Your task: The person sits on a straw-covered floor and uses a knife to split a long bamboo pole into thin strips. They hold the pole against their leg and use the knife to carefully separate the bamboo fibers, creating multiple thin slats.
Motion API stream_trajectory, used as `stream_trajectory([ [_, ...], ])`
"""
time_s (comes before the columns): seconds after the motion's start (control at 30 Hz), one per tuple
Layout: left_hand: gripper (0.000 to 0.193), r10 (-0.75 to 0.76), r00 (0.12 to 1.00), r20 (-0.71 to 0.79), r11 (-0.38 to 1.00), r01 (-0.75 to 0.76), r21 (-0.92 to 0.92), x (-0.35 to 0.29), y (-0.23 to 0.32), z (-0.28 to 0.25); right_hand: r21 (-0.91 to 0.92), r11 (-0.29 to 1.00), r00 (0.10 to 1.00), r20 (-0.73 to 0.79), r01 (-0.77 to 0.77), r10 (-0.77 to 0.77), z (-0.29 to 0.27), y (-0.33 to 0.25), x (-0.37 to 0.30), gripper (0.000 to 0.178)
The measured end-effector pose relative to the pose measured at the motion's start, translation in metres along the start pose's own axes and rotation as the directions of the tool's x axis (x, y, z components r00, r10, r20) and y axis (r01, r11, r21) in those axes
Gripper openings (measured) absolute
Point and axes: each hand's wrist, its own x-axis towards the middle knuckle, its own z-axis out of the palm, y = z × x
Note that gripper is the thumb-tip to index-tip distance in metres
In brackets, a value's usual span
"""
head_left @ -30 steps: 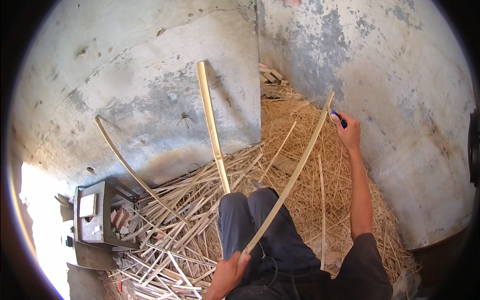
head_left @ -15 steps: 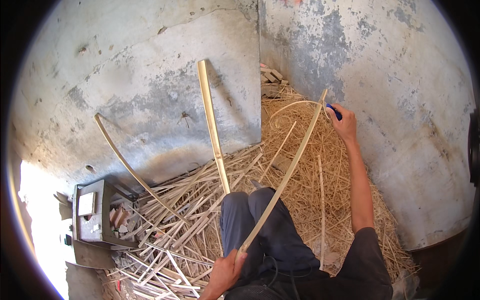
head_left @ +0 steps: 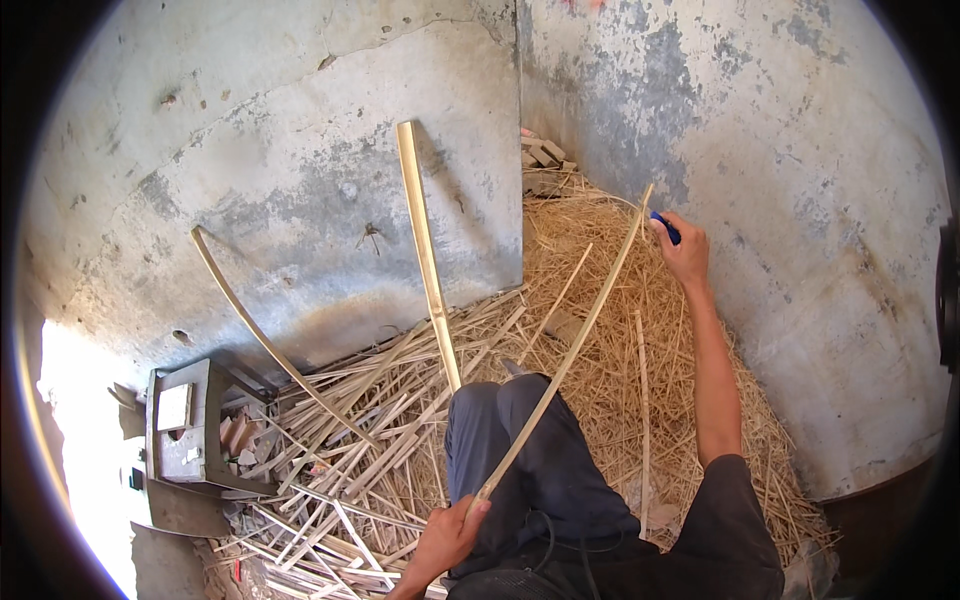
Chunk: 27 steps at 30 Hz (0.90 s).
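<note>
A long bamboo strip (head_left: 572, 352) runs slantwise across my lap. Its lower end is gripped in my left hand (head_left: 450, 540), the fingers wrapped round it close to my thigh. Far up to the right, my right hand (head_left: 686, 250) is closed on a small blue tool (head_left: 666, 226), held beside the strip's far end. The tool's working edge is too small to make out. A thin pale shaving (head_left: 605, 197) arcs leftward from that far end.
Shavings (head_left: 700, 420) cover the floor ahead and right. Several split strips (head_left: 380, 440) lie heaped at left. One wide bamboo piece (head_left: 425, 240) and a thinner one (head_left: 260, 335) lean at the wall. A wooden stool-like box (head_left: 188, 420) stands far left.
The bamboo strip has turned slightly and shows a narrower face. My right hand has shifted a little down and left with the blue tool. The shaving's curled loop no longer shows.
</note>
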Motion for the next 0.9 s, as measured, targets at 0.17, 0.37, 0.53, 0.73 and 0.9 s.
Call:
stream_trajectory([
  [0.17, 0.038, -0.078, 0.994, -0.073, 0.976, 0.091, 0.198, -0.001, 0.009, -0.003, 0.033, 0.999, 0.996, -0.076, 0.038, -0.035, 0.001, -0.004, -0.002, 0.049],
  [0.37, 0.04, -0.082, 0.986, 0.147, 0.995, 0.089, -0.041, -0.007, -0.016, -0.008, 0.082, 0.981, 0.946, -0.262, -0.177, 0.192, -0.001, 0.053, 0.011, 0.045],
  [0.53, 0.044, -0.266, 0.954, 0.139, 0.964, 0.265, 0.033, -0.038, -0.047, -0.02, -0.104, 0.93, 0.923, -0.202, -0.352, 0.327, -0.061, 0.088, 0.033, 0.051],
  [0.73, 0.057, -0.363, 0.895, 0.259, 0.823, 0.438, -0.361, -0.017, -0.089, -0.011, -0.562, 0.744, 0.788, 0.244, -0.36, 0.566, -0.081, 0.141, -0.006, 0.049],
  [0.9, 0.056, -0.369, 0.859, 0.356, 0.673, 0.511, -0.535, 0.005, -0.051, -0.023, -0.596, 0.712, 0.726, 0.291, -0.372, 0.623, -0.069, 0.118, -0.058, 0.043],
])
